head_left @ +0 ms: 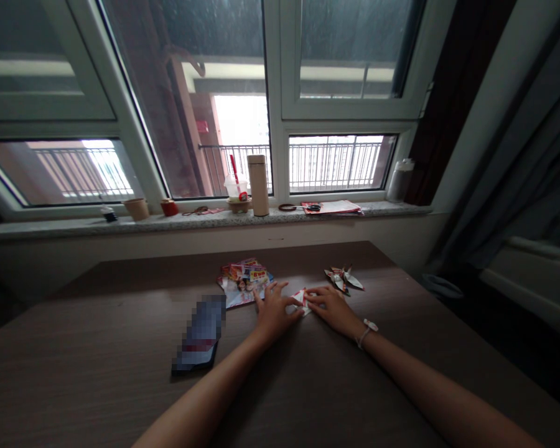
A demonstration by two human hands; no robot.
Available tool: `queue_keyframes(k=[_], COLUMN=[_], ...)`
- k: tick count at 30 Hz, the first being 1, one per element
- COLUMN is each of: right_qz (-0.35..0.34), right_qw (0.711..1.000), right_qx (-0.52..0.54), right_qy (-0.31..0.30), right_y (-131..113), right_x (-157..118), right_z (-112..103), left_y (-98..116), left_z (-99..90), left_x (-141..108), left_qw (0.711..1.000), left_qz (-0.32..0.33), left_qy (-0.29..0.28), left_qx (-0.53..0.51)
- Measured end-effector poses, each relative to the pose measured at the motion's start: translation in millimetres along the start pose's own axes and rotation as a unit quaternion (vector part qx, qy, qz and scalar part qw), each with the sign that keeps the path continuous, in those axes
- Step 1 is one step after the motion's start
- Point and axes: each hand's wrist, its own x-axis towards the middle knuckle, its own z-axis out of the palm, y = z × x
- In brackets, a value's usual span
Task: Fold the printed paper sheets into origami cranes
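Note:
A small folded piece of white and red paper (302,300) lies on the table between my two hands. My left hand (275,311) holds its left side between thumb and index finger, with the other fingers raised and spread. On the right side, the fingertips of my right hand (332,309) press the paper, partly covering it; a light bracelet (368,331) is on that wrist. Just past my left hand lies a pile of colourful printed paper sheets (245,280). Beyond my right hand sit folded paper pieces with pointed tips (344,278).
A phone (200,335) with a blurred screen lies left of my forearm on the brown table (98,348). Along the windowsill (289,218) stand a tan flask (258,185), a cup with a red straw (236,186), a paper cup (135,209) and scissors (312,207) on papers.

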Motion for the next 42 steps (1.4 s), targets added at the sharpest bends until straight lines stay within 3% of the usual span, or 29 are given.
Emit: queue_keyframes(k=[13, 42], right_qz=[0.016, 0.069], right_qw=[0.998, 0.996], right_qx=[-0.064, -0.043], right_qy=[0.010, 0.036], right_y=[-12.0, -22.3], right_x=[-2.7, -0.1], right_z=[-1.7, -0.7], left_y=[3.0, 0.6], left_z=[-2.5, -2.3], left_x=[1.3, 2.3], left_qw=[1.000, 1.000], left_qz=[0.004, 0.001], left_qy=[-0.006, -0.010], left_qx=[0.006, -0.013])
